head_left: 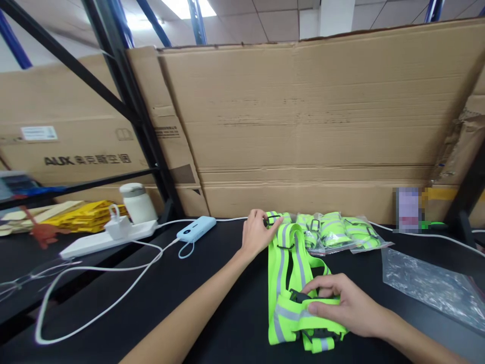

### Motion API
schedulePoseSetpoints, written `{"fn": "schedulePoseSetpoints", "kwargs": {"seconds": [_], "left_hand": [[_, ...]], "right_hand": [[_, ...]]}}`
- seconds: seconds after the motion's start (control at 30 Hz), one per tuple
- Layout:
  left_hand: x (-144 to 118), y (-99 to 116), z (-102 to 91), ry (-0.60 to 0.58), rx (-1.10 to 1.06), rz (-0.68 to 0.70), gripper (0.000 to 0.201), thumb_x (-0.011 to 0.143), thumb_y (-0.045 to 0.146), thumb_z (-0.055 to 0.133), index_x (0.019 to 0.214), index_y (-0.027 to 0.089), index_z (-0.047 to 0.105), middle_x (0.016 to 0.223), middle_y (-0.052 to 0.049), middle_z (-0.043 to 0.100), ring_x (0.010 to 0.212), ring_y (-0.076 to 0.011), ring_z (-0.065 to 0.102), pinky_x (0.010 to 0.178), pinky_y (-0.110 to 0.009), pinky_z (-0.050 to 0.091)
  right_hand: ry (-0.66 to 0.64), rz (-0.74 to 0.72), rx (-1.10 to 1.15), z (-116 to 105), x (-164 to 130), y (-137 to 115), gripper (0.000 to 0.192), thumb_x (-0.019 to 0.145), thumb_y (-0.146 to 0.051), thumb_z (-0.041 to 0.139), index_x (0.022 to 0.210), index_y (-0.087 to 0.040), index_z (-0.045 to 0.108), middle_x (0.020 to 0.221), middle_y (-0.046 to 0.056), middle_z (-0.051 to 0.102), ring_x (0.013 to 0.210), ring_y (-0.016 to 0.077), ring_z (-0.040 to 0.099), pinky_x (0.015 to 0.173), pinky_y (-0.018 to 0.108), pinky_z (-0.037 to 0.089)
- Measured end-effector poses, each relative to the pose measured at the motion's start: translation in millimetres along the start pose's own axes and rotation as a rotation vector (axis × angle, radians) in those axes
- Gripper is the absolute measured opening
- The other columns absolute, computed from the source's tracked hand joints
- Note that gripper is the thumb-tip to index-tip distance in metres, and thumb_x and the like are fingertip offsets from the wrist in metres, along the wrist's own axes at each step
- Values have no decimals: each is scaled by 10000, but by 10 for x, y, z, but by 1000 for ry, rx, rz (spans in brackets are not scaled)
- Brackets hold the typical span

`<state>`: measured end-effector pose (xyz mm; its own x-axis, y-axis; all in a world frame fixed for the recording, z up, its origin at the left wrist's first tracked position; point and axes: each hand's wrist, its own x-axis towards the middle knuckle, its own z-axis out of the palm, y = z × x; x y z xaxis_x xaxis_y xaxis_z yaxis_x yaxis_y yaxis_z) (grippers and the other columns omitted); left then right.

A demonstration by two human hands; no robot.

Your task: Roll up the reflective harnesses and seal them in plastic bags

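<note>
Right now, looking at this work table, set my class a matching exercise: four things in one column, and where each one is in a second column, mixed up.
Things:
1. reflective vest
2. power bank
3. empty clear bag
4. packed vests

Places:
A. far right of the table, lying flat
B. under both hands, left hand at its top, right hand at its lower end
C. in bags by the cardboard wall, behind the right hand
D. left of the left hand, on a white cable

Pairs: 1-B, 2-D, 3-A, 4-C
</note>
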<state>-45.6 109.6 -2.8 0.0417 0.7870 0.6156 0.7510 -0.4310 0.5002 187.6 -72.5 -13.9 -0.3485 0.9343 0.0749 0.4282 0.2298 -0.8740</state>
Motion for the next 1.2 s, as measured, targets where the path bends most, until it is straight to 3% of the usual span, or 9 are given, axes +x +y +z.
{"fn": "schedulePoseSetpoints", "kwargs": {"seconds": [0.13, 0.27, 0.4, 0.5, 0.6, 0.67, 0.77, 0.87, 1.2], "left_hand": [[-7, 106, -120, 97, 35, 104, 405, 874, 594, 598, 795, 228, 444, 839, -29, 471, 812, -244, 513, 750, -360, 427], [-59, 179, -286, -228, -249, 261, 475, 1021, 551, 280, 734, 213, 450, 663, 21, 424, 608, -160, 432, 624, -288, 380], [-132, 218, -424, -537, -269, 387, 516, 760, 697, 676, 891, 208, 574, 758, 17, 549, 637, -156, 495, 597, -264, 404], [-155, 238, -446, -653, -203, 439, 647, 636, 537, 852, 1135, 227, 581, 884, -10, 606, 717, -190, 546, 641, -281, 435], [-134, 243, -409, -586, -218, 428, 416, 806, 415, 729, 1160, 229, 616, 940, -31, 644, 722, -183, 569, 674, -287, 453], [-105, 234, -379, -499, -231, 403, 244, 897, 414, 630, 1026, 210, 664, 891, -28, 648, 710, -171, 566, 677, -279, 447], [-68, 187, -329, -349, -204, 282, 355, 973, 484, 515, 827, 186, 642, 709, 7, 573, 636, -154, 517, 605, -259, 394], [-73, 111, -238, -268, -181, 156, 405, 980, 533, 480, 815, 190, 617, 640, 33, 523, 574, -144, 480, 551, -252, 335], [-121, 55, 118, -135, -130, 84, 376, 1009, 506, 416, 810, 210, 537, 750, -3, 549, 695, -188, 532, 656, -287, 369]], "right_hand": [[3, 2, -26, -21, -6, -42, 410, 804, -539, 732, 1093, -257, 796, 960, 73, 720, 911, 250, 641, 821, 353, 518], [-21, -24, -33, -45, -21, -73, 385, 833, -531, 717, 1110, -275, 793, 1050, 76, 754, 983, 270, 670, 868, 366, 522], [2, -116, -59, -56, -5, -16, 365, 856, -516, 722, 1116, -266, 784, 1050, 68, 763, 968, 255, 682, 865, 348, 524], [30, -201, -81, -69, 15, 11, 329, 874, -445, 738, 1137, -247, 753, 999, 47, 754, 891, 212, 673, 819, 309, 521], [6, -325, -152, -99, 24, -20, 243, 950, -401, 672, 1129, -252, 741, 1043, 42, 742, 938, 197, 664, 862, 307, 496], [-50, -390, -232, -119, 24, -56, 264, 963, -429, 658, 1151, -266, 748, 1086, 44, 738, 979, 202, 667, 896, 325, 471], [-110, -418, -323, -129, 23, -87, 498, 787, -521, 821, 1205, -261, 743, 1107, 51, 741, 974, 229, 681, 888, 348, 460], [-144, -437, -332, -117, 22, -79, 667, 635, -505, 915, 1225, -251, 734, 1143, 56, 746, 1003, 253, 693, 934, 370, 450], [-79, -486, -291, -37, -24, -64, 636, 540, -338, 886, 1162, -267, 774, 1137, 69, 773, 998, 285, 713, 952, 381, 477]]}}
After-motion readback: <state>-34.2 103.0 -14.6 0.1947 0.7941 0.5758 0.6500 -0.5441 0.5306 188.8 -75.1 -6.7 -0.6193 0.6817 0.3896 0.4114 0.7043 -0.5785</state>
